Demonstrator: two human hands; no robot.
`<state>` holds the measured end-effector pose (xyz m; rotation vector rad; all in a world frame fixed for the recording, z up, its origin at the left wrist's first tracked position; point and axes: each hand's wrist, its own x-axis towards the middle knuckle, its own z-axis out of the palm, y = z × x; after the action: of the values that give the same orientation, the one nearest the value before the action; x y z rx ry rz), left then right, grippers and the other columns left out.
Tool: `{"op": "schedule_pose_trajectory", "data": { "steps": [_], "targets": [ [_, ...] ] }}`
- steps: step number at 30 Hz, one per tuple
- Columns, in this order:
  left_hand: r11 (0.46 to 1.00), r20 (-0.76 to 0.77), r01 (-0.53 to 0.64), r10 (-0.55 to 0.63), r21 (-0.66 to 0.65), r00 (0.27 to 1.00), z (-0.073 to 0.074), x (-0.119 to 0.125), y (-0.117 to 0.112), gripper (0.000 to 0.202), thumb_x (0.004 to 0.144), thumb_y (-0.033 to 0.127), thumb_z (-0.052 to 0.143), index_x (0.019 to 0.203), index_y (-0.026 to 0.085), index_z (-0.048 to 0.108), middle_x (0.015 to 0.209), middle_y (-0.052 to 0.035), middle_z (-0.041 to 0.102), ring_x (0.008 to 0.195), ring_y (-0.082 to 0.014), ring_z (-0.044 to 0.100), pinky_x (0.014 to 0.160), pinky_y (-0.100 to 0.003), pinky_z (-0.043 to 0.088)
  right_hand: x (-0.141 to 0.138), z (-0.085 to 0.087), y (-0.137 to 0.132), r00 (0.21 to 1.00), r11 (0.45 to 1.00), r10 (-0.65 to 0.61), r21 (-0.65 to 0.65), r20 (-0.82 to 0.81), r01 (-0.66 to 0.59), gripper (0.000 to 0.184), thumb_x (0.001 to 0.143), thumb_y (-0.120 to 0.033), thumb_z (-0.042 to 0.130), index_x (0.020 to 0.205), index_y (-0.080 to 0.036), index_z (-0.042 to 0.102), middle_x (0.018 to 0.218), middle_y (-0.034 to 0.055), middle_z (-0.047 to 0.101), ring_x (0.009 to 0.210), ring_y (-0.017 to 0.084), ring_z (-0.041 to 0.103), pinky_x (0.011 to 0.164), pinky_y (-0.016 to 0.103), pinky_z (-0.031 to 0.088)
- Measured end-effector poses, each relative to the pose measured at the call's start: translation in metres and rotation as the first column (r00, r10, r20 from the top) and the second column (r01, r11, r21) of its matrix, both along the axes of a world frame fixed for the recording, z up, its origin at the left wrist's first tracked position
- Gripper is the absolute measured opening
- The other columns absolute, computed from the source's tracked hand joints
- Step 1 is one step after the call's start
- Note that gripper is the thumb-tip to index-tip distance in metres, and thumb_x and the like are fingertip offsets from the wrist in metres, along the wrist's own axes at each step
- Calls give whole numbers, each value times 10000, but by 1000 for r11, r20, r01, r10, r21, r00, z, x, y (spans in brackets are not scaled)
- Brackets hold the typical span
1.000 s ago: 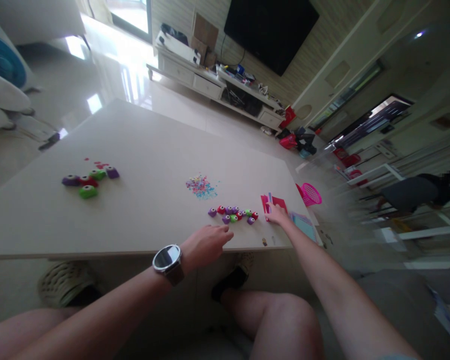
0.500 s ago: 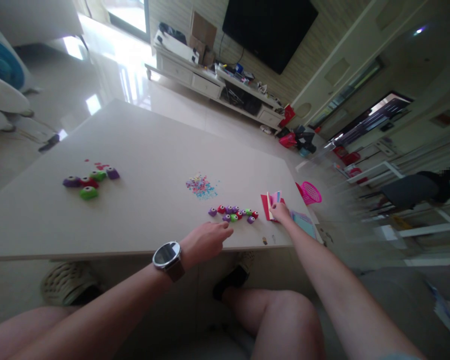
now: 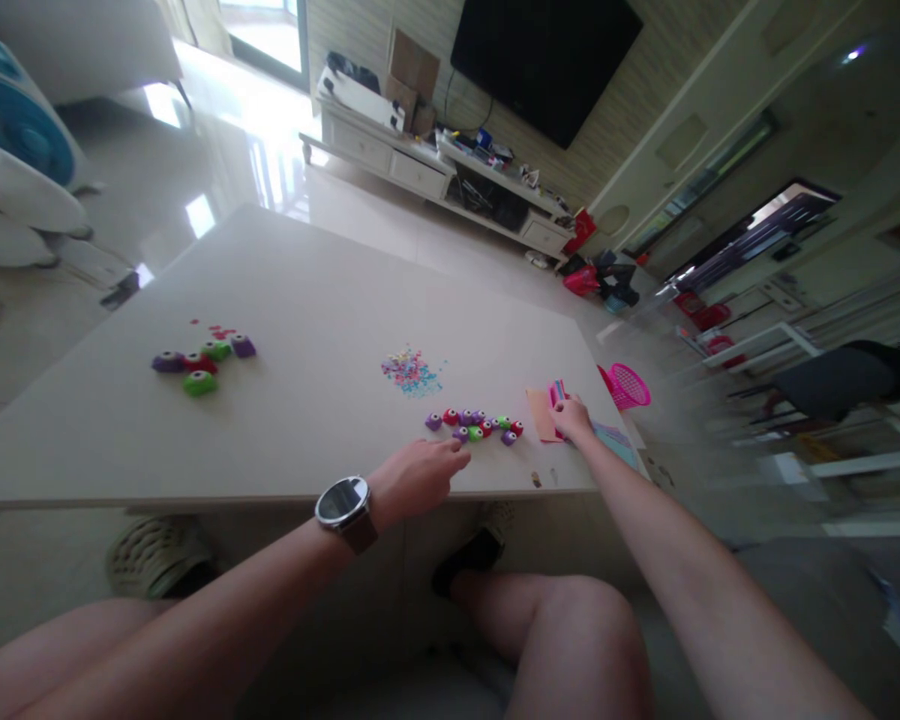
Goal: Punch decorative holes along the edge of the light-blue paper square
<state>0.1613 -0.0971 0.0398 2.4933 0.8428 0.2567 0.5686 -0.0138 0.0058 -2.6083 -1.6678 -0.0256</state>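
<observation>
At the right end of the white table (image 3: 330, 290), my right hand (image 3: 572, 418) is closed on a small stack of coloured paper (image 3: 557, 393), whose pink and blue edges stand up. Flat beside it on the left lies an orange sheet (image 3: 542, 412). More pale blue and lilac sheets (image 3: 615, 440) show under my right forearm. My left hand (image 3: 424, 473), with a watch (image 3: 343, 502) on the wrist, hovers by the table's near edge, fingers loosely apart and holding nothing. Just beyond its fingertips sit several purple, red and green one-eyed toy pieces (image 3: 476, 425).
A pile of tiny coloured bits (image 3: 412, 372) lies mid-table. Larger eyed pieces (image 3: 200, 382) sit at the left, with red scraps (image 3: 223, 332) behind them. Two small items (image 3: 536, 479) lie near the front edge. A pink basket (image 3: 630, 385) stands past the right end.
The cream sheet that stood upright in my right hand is gone from there; an orange sheet now covers the red one on the left. My left hand has hardly moved.
</observation>
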Motion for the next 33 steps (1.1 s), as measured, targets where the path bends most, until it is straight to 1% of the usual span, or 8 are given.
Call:
{"op": "schedule_pose_trajectory", "data": {
  "steps": [5,12,17,20,23,27,30,33],
  "targets": [
    [1000,11,3,-3,7,1000,-3,1,1,373,838,18,456,1072,193,687,1076,-87,721,899,-210,701,774,-336,528,-11,8,-10,999,993,46,112,11,-46,191,819,-218,608,637,-208,668,1193,141,627,1127,306,528,945,400,474],
    [1000,25,3,-2,-6,1000,1,-3,0,394,842,25,453,1105,194,693,1119,-92,740,956,-222,712,829,-342,538,-44,38,-6,988,942,152,301,14,-149,152,843,-186,554,739,-193,664,1065,167,634,1093,306,518,1035,412,435],
    [969,121,-216,230,-118,966,9,-14,13,292,887,114,490,1068,218,695,1059,-80,752,958,-218,701,859,-340,533,-113,69,-28,906,820,414,469,-90,-328,165,923,-217,530,771,-225,593,1049,110,664,1037,241,610,917,340,510],
    [849,223,-405,491,-340,842,6,-19,28,214,908,215,547,1091,188,654,1083,-99,745,981,-230,693,876,-357,537,-160,92,-56,700,639,693,599,-174,-483,170,956,-299,583,800,-232,596,1014,70,671,987,224,645,849,338,529],
    [623,232,-401,691,-672,684,0,-20,36,432,874,348,670,1239,137,574,1275,-180,698,1082,-251,689,917,-369,546,-193,116,-81,587,577,778,626,-225,-524,165,970,-329,617,834,-236,622,1015,56,683,938,207,650,794,327,535],
    [375,245,-65,718,-925,652,-2,-21,24,616,800,390,755,1332,193,515,1359,-160,694,1208,-259,671,932,-369,547,-205,137,-103,579,633,744,631,-334,-449,240,969,-405,634,806,-230,618,991,47,681,870,184,633,752,302,532],
    [338,390,210,662,-918,640,1,-21,8,534,763,366,794,1235,201,605,1306,-136,730,1130,-246,708,903,-361,562,-198,134,-118,620,722,662,582,-421,-375,271,940,-450,649,797,-220,630,949,45,681,860,188,639,735,298,526],
    [339,401,224,666,-914,629,-2,-21,-4,484,708,285,825,1146,155,667,1182,-146,769,958,-232,741,798,-339,587,-190,116,-139,679,832,538,441,-498,-336,282,899,-486,646,802,-223,620,825,29,655,792,200,635,696,311,523]
  ]
}}
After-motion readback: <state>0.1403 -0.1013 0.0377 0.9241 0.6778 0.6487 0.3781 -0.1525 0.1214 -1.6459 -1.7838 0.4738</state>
